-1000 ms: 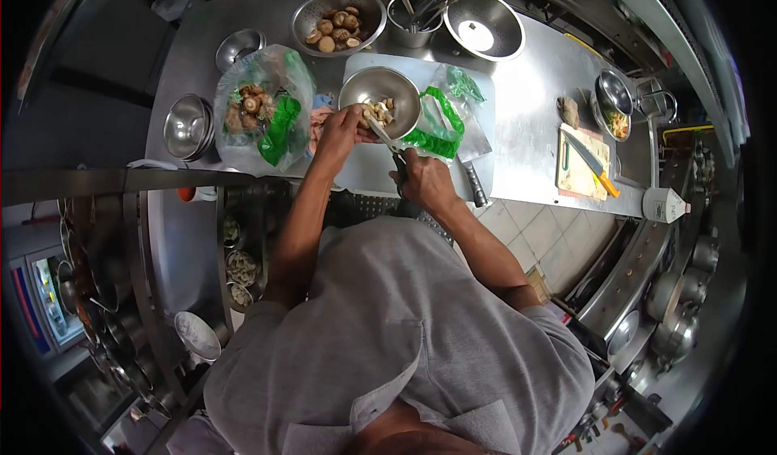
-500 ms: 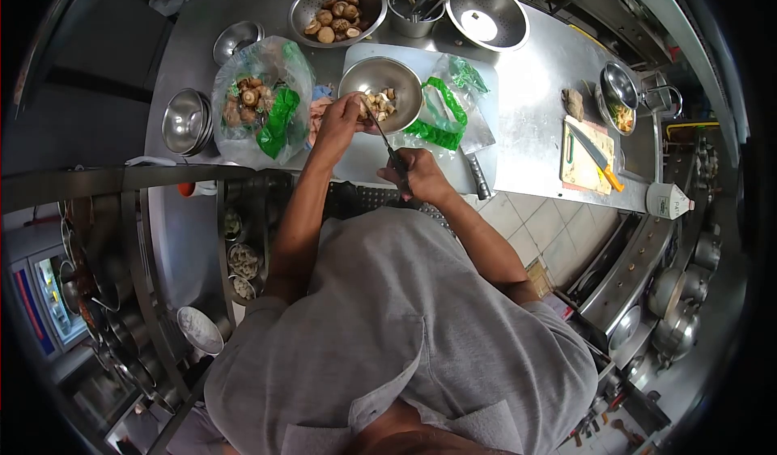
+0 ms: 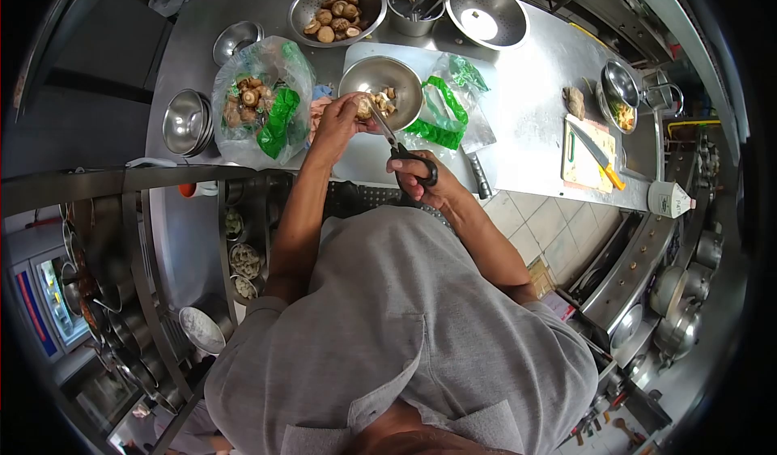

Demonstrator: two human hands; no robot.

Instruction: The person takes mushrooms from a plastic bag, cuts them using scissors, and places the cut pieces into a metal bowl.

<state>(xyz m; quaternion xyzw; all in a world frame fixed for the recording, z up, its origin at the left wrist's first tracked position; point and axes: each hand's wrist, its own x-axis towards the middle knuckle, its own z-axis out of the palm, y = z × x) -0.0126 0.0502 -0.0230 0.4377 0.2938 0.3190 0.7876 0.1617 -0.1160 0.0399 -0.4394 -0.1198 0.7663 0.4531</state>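
My left hand (image 3: 336, 125) is closed on a mushroom (image 3: 363, 108), held at the near-left rim of a steel bowl (image 3: 348, 78). My right hand (image 3: 421, 177) grips black-handled scissors (image 3: 396, 149), with their blades pointing up at the mushroom. Pale cut mushroom pieces (image 3: 389, 97) lie inside the bowl. A white cutting board (image 3: 356, 163) is under the bowl. To the left, a clear plastic bag with green print (image 3: 279, 119) holds whole mushrooms (image 3: 251, 96). Another green-printed bag (image 3: 445, 123) and a cleaver (image 3: 479, 143) lie to the right of the bowl.
At the back are a colander (image 3: 299, 10) of brown mushrooms, a pot of utensils (image 3: 414, 22) and a large perforated bowl (image 3: 510, 18). Stacked steel bowls (image 3: 184, 123) stand at the left. On the right, an orange-handled knife (image 3: 597, 154) rests on a small board (image 3: 576, 167).
My right hand has turned, showing the scissors' handle loops and fingers more plainly. The mushroom in my left hand now shows its pale side. The bowl and bags stay in place.
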